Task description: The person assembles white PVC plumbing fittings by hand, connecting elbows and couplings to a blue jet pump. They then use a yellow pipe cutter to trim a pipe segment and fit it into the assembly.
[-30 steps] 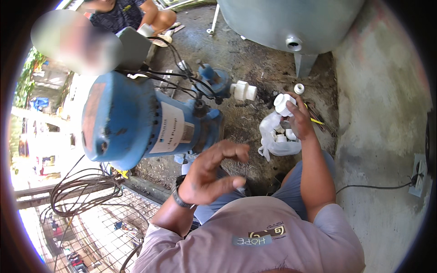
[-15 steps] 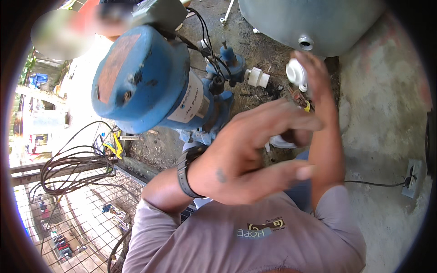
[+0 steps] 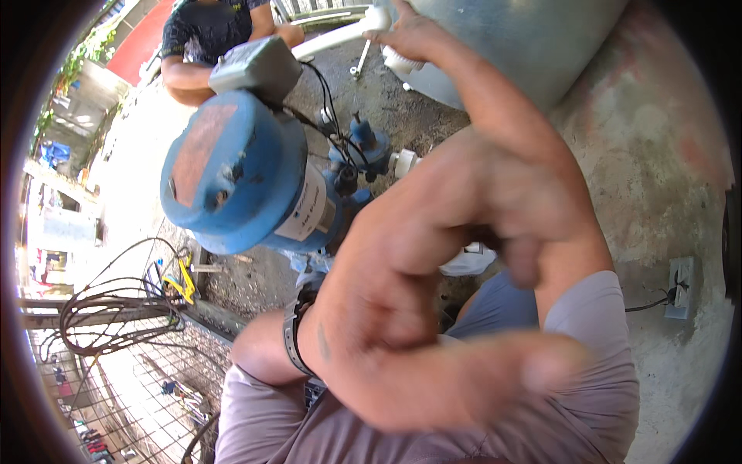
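Observation:
My left hand, large and blurred in the foreground, has a dark band at the wrist. Its fingers curve and its thumb stands apart, with nothing visible between them. My right hand reaches far forward, a finger stretched out and the thumb beside the elbow end of a white pipe. A white plastic pipe fitting shows under the palm, apparently in the curled fingers, which are partly hidden. Left of my hands stands a blue jet pump with a white fitting on its far side.
A large grey tank stands at the far right by a concrete wall. Another person sits beyond the pump's grey box. Coiled black cable and a yellow-handled tool lie left, near wire mesh.
My right hand has moved forward and left, with the white fitting, to the white pipe's end. My left hand has come closer and blurs. The view has shifted, bringing the pipe in.

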Action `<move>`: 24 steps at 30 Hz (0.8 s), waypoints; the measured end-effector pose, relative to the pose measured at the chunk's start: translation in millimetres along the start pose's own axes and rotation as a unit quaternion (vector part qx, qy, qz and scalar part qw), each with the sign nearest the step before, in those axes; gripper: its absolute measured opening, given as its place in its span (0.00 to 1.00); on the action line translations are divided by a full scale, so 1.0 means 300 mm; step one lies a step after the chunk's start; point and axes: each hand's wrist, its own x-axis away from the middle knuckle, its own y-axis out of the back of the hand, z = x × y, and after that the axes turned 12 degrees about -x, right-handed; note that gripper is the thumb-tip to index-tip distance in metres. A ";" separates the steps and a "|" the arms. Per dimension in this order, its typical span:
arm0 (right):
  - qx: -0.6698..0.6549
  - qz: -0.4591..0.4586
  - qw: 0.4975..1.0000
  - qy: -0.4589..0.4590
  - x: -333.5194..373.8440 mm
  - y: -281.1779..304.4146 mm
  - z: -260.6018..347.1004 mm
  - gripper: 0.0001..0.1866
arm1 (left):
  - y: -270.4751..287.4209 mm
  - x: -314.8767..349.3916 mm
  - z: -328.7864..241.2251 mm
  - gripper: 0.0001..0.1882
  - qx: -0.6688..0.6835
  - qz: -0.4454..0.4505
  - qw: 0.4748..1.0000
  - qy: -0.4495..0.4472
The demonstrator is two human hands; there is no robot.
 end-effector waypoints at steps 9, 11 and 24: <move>0.023 -0.005 0.999 -0.021 -0.059 -0.046 -0.116 0.39 | 0.094 0.295 0.175 0.13 -0.115 -0.032 0.962 0.246; 0.056 0.027 0.998 0.001 -0.079 -0.036 -0.114 0.38 | 0.107 0.333 0.201 0.13 -0.095 -0.063 0.955 0.273; 0.213 0.058 0.974 0.058 0.026 0.188 -0.345 0.19 | 0.120 0.349 0.306 0.13 -0.135 -0.059 0.944 0.295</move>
